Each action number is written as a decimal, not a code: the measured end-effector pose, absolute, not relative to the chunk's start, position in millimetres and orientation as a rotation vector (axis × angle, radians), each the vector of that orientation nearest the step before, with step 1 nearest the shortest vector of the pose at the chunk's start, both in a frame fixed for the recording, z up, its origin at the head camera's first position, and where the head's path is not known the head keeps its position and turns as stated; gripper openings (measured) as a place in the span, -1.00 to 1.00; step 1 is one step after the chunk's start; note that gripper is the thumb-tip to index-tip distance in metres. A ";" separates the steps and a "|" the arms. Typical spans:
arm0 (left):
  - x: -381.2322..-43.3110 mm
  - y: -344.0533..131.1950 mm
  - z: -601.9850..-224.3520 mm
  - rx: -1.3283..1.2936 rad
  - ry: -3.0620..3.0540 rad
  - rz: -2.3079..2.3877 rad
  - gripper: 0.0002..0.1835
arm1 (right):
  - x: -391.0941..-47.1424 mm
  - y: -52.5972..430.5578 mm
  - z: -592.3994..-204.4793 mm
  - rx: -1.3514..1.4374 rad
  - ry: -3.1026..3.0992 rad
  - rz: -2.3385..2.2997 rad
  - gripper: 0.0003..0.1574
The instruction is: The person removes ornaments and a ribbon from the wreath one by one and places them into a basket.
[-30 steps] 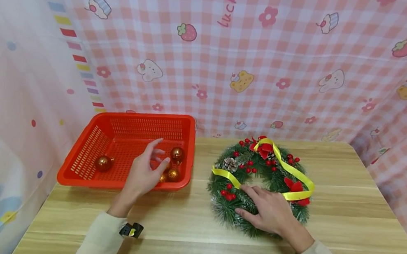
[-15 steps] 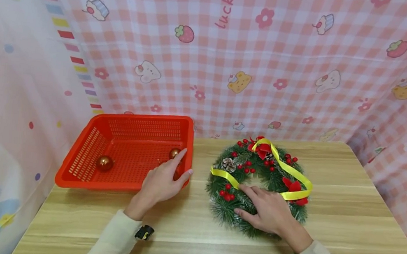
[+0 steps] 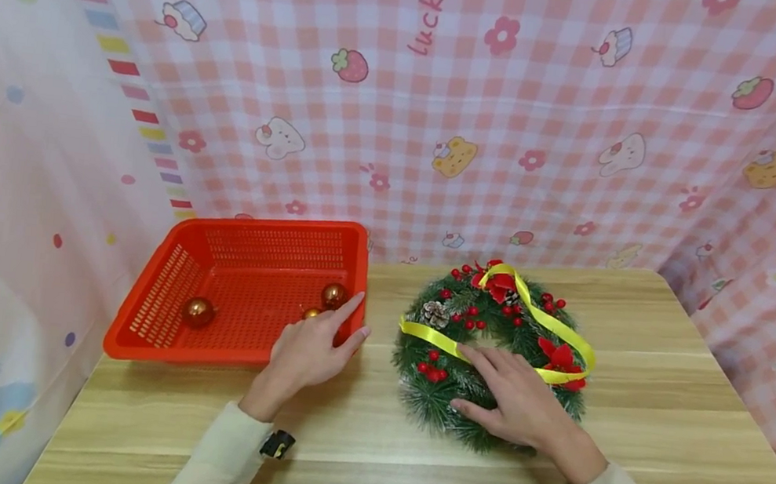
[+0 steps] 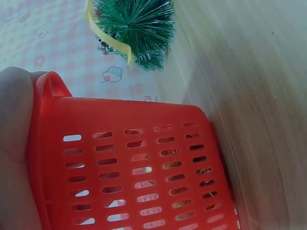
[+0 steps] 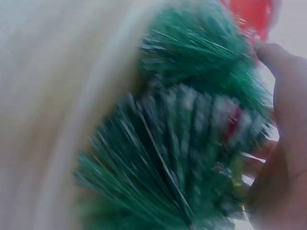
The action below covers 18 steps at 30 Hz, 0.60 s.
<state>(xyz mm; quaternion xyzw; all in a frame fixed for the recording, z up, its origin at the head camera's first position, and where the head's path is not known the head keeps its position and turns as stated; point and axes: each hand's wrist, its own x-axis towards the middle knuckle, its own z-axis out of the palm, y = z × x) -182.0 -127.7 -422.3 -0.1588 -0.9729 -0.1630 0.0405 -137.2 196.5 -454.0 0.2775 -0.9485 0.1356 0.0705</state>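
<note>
In the head view, my left hand (image 3: 308, 352) grips the right front rim of a red plastic basket (image 3: 241, 358), index finger along the rim and thumb outside. Its other fingers are hidden below. In the left wrist view, the hand overlaps the basket's edge. Brown-gold ornament balls (image 3: 335, 296) lie inside beside this hand. My right hand (image 3: 520, 402) rests over the front of a green Christmas wreath (image 3: 424, 400), fingers extended and thumb spread apart. Its fingertips meet a yellow ribbon (image 3: 431, 336) draped loosely over the wreath. The right wrist view is blurred.
Another shiny ball (image 3: 198, 312) sits toward the basket's left. Red berries, pinecones and a red flower (image 3: 562, 360) decorate the wreath. Both stand on a wooden table (image 3: 405, 480) against a pink checked curtain (image 3: 461, 84).
My left hand has shifted right and down from above the balls to the basket's right rim. My right hand stays on the wreath, its fingers shifting slightly at the ribbon.
</note>
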 end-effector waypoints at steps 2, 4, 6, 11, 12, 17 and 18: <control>-181.6 -128.0 -422.6 -0.486 -2.971 -0.506 -0.35 | -135.6 201.3 -447.6 0.828 -2.825 0.450 -0.01; -181.5 -128.2 -422.7 -0.486 -2.965 -0.511 -0.36 | -135.4 208.9 -442.1 0.804 -2.769 0.479 -0.03; -181.9 -128.1 -423.1 -0.487 -2.971 -0.516 -0.36 | -137.3 219.7 -438.4 0.762 -2.698 0.538 -0.07; -182.7 -127.6 -422.7 -0.486 -2.981 -0.511 -0.35 | -146.7 253.4 -436.9 0.550 -2.622 0.829 -0.21; -182.8 -127.5 -422.7 -0.485 -2.983 -0.506 -0.35 | -148.4 259.9 -437.8 0.496 -2.629 0.901 -0.23; -182.0 -127.2 -422.8 -0.485 -2.974 -0.488 -0.35 | -158.1 285.6 -446.1 0.294 -2.650 1.221 -0.29; -181.8 -127.3 -422.7 -0.487 -2.969 -0.484 -0.35 | -160.4 289.7 -448.3 0.276 -2.642 1.281 -0.30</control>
